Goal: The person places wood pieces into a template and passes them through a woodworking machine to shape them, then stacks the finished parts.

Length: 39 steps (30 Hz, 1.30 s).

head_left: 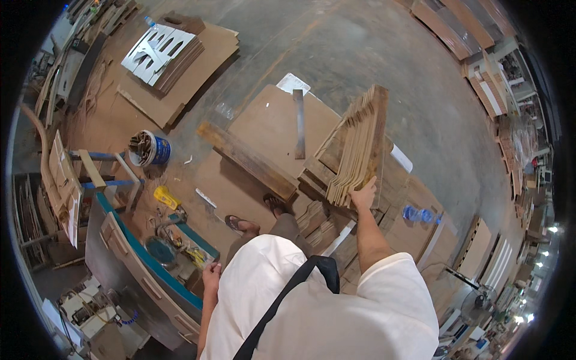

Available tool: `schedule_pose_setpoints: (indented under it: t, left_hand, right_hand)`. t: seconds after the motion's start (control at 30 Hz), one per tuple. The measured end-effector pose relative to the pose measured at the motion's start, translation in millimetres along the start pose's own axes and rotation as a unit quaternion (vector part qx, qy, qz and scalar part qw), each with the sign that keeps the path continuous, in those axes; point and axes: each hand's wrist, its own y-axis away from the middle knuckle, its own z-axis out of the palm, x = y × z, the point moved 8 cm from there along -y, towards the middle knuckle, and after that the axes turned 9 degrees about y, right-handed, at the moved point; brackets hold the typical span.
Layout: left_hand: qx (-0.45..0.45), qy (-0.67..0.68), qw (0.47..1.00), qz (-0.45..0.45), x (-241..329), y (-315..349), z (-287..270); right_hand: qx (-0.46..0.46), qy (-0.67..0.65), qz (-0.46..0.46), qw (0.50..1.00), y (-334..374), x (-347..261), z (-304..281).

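Right of centre, the right hand touches the lower end of stacked brown board strips, grip unclear; lower left of centre, the left hand curls, any hold indiscernible

My remote feed comes from one head-worn wide fisheye aimed steeply down. The wearer's off-white short-sleeved cloth shirt looms nearest; the bare left hand and bare right hand lie farther off, and the dusty grey floor spreads beyond, its far edges curving.
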Motion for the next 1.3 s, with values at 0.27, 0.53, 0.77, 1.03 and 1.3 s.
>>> schedule_pose_setpoints:
  t: [0.27, 0.53, 0.77, 1.03, 1.3]
  left_hand:
    - [0.078, 0.092, 0.993, -0.010, -5, 0, 6]
    - [0.142, 0.066, 0.986, -0.060, -40, 49, -9]
    - [0.220, 0.178, 0.948, -0.149, -140, 127, 12]
    - [0.238, 0.205, 0.937, -0.154, -82, 134, 21]
    - [0.320, 0.304, 0.897, -0.006, 20, 77, -59]
  right_hand:
    - [0.179, 0.074, -0.090, 0.977, 38, -87, -52]
    - [-0.157, 0.178, -0.393, 0.888, 101, -246, 129]
    - [-0.267, 0.259, -0.327, 0.869, 121, -258, 225]
    - [-0.103, 0.335, -0.381, 0.855, 127, -275, 180]
    - [-0.102, 0.137, -0.476, 0.863, 70, -289, 188]
